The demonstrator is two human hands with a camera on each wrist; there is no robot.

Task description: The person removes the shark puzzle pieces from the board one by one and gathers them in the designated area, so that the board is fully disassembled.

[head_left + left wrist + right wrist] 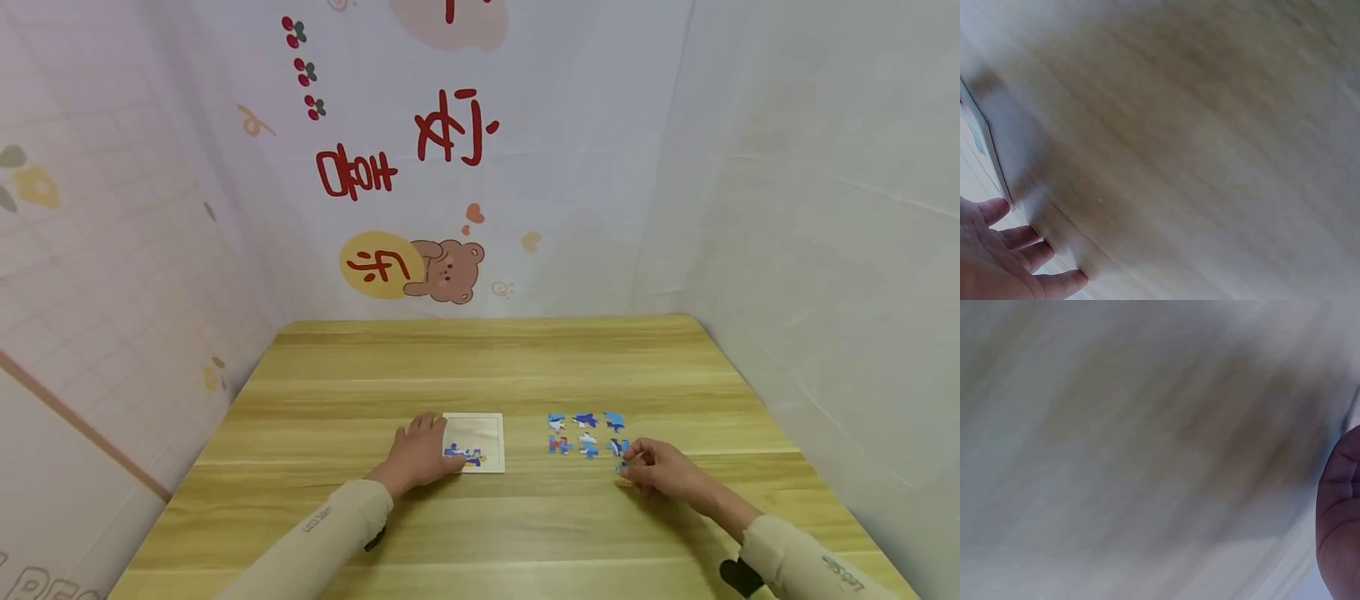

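A white puzzle frame (492, 442) lies flat on the wooden table, with blue puzzle pieces (463, 452) fitted along its lower left part. My left hand (420, 454) rests at the frame's left side, its fingers spread and the thumb reaching over the lower edge. The left wrist view shows that hand's fingertips (1075, 279) on the tabletop beside the frame edge. At the right, my right hand (663, 471) pinches a small blue puzzle piece (621, 469) between thumb and fingers. In the right wrist view this piece is hidden and only part of the hand (1339, 525) shows.
Several loose pieces lie in two rows between the hands, among them a red and blue piece (558, 445) and a light blue one (587, 447). A printed cloth wall (585, 250) stands behind the table (525, 533), with more cloth at both sides.
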